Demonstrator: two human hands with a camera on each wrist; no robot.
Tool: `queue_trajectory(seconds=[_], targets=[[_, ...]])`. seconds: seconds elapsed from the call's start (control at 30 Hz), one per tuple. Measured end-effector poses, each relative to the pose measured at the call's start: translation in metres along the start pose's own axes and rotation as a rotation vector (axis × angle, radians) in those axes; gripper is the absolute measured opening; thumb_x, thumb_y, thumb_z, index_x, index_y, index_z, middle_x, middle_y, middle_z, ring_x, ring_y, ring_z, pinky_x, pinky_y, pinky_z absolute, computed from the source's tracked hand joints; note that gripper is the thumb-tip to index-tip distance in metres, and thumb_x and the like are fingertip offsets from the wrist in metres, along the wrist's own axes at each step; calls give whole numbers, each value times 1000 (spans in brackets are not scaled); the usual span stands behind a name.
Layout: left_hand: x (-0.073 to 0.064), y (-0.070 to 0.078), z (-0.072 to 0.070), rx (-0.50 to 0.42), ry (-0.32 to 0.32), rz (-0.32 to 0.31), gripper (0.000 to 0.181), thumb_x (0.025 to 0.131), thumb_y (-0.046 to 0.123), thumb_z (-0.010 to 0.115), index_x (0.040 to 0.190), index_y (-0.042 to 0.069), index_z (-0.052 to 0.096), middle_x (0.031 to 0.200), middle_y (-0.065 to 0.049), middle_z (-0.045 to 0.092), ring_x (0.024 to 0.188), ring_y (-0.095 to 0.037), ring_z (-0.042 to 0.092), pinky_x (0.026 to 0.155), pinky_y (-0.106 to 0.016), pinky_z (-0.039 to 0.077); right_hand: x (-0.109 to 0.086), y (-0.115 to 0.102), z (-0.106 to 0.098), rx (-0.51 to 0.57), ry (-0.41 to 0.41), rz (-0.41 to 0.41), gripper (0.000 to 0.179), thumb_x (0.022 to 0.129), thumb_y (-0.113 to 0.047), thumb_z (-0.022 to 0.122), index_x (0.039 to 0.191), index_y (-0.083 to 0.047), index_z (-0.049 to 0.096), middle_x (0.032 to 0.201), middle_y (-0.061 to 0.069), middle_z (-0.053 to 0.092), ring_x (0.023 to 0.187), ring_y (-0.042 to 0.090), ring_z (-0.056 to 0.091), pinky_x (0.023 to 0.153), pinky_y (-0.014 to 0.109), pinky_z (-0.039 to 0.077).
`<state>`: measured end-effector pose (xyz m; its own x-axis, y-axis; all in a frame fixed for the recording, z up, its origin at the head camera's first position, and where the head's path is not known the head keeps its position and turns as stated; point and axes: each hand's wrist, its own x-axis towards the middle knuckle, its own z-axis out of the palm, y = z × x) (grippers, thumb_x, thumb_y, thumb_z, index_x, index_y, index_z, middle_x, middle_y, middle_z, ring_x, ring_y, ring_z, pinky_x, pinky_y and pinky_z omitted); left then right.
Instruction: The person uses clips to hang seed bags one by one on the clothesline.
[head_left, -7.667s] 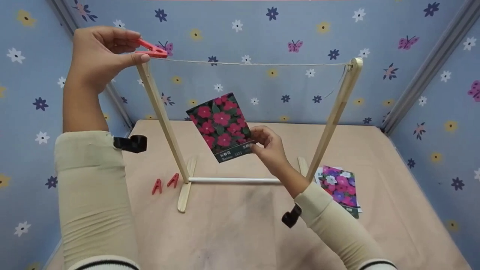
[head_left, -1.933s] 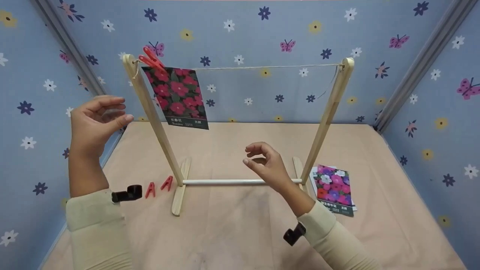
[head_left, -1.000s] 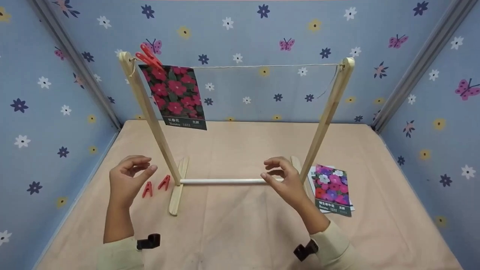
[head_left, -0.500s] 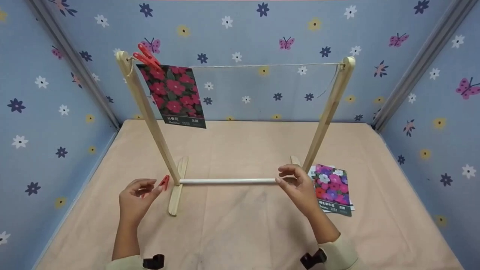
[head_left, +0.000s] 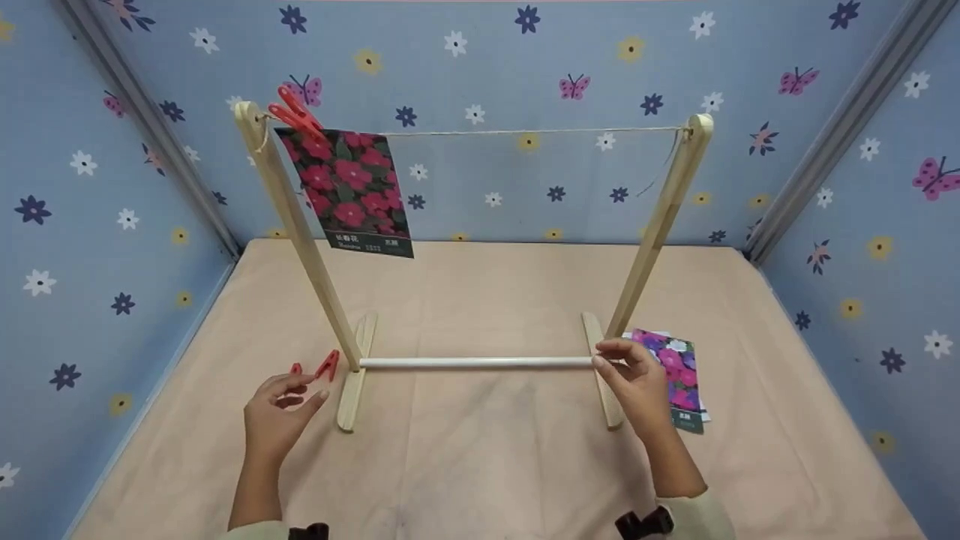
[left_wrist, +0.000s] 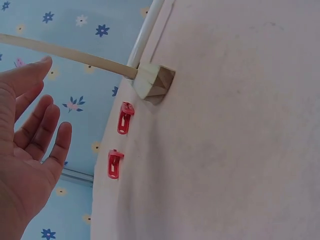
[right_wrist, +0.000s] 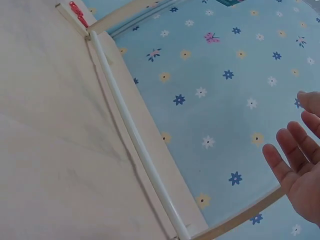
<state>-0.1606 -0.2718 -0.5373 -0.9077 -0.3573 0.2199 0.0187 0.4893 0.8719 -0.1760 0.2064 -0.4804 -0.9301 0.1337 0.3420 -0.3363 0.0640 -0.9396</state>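
Observation:
My left hand (head_left: 279,416) is low at the left with relaxed fingers and holds nothing. Just past its fingertips two red clothespins (head_left: 328,365) sit on the cloth; in the left wrist view both clothespins (left_wrist: 125,118) show apart from the fingers. A card with red flowers (head_left: 351,187) hangs from the string (head_left: 480,133), its upper left corner under another red clothespin (head_left: 298,112). My right hand (head_left: 636,382), bare with loosely bent fingers, overlaps the foot of the right post and partly hides a small stack of flower cards (head_left: 684,375).
A wooden frame with a left post (head_left: 300,240), a right post (head_left: 660,225) and a white crossbar (head_left: 480,363) stands on the pink cloth (head_left: 465,465). Blue flowered walls (head_left: 480,67) enclose the back and sides.
The card, earlier in my right hand, now hangs clipped to the string by the clothespin my left hand held. Both hands have come down, the right one shifting rightward toward the card stack.

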Motion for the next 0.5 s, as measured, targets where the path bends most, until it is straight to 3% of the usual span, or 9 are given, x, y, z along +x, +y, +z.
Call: queue_trajectory(seconds=[0.33,0.5], targets=[[3,-6,4,33,9,-37,31,79,5,81,108,-2,72,114,-12,64,101,-23,57,89,-40,48,-3,6,-29,-50,124,47,22,86,4,70,106,9,64,102,13,65,95,20,62,84,25,53],[3,-10,5,23,-4,-52,34,80,9,81,110,-1,71,114,-12,64,101,-22,58,91,-42,48,-9,7,-44,-87,120,68,29,87,-3,72,113,5,62,107,15,63,100,20,61,88,23,51]])
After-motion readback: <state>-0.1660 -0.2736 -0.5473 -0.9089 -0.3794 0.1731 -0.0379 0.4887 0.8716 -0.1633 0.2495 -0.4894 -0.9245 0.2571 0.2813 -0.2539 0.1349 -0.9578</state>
